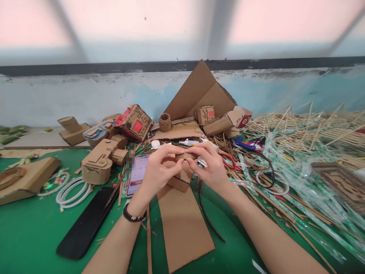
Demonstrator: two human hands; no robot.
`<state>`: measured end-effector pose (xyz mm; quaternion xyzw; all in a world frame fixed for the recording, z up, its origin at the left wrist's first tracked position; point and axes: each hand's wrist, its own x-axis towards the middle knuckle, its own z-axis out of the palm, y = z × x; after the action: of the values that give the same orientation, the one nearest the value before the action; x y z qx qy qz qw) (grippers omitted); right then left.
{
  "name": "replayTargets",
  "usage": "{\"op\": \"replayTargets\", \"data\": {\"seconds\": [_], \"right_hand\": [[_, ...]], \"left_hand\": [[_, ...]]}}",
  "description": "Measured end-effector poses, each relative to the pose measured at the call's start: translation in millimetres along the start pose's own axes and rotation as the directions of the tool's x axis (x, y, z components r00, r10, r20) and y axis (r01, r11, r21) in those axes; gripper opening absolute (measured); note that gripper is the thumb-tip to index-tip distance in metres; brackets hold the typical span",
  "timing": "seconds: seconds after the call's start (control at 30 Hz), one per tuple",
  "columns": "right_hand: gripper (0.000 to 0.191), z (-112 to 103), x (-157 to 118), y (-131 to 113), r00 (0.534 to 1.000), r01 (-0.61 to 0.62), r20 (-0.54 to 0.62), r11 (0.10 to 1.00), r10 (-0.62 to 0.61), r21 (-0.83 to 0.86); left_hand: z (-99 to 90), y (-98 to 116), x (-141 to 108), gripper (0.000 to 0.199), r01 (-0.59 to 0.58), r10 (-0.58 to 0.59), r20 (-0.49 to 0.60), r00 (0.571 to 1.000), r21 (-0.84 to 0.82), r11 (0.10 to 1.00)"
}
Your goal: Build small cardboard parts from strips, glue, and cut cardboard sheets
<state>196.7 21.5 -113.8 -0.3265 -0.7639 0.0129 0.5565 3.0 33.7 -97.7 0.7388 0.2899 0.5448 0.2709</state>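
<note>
My left hand [163,165] and my right hand [207,161] meet in front of me, thumbs and forefingers pinching a small brown cardboard piece [186,156] from both sides. Fingers cover most of its shape. Just beneath them is a small folded cardboard form [179,183], resting at the far end of a flat cardboard sheet [186,228]. I cannot tell whether the pinched piece is joined to that form. A dark bead bracelet [132,214] circles my left wrist. Beside my left hand lies a lit phone [138,175].
A black flat slab [87,224] and coiled white tubing [73,192] lie left. Cardboard camera models [97,161] stand behind them. Rightward are red-handled scissors [229,161], cardboard strips, plastic wrapping [299,182] and stick frames [308,125]. A large cardboard sheet [196,87] leans on the wall.
</note>
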Motion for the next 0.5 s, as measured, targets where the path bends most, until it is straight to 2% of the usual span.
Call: {"op": "replayTargets", "data": {"seconds": [0.3,0.5], "right_hand": [[0.020,0.3,0.4,2.1,1.000,-0.021,-0.009,1.000,0.021,0.018],[0.019,0.8,0.6,3.1,1.000,-0.022,-0.006,1.000,0.022,0.013]], "left_hand": [[1.3,-2.2,0.1,0.014,0.032,-0.032,-0.008,0.999,-0.034,0.999],[-1.9,-5.0,-0.2,0.016,0.049,-0.048,0.024,0.999,-0.042,0.998]]}}
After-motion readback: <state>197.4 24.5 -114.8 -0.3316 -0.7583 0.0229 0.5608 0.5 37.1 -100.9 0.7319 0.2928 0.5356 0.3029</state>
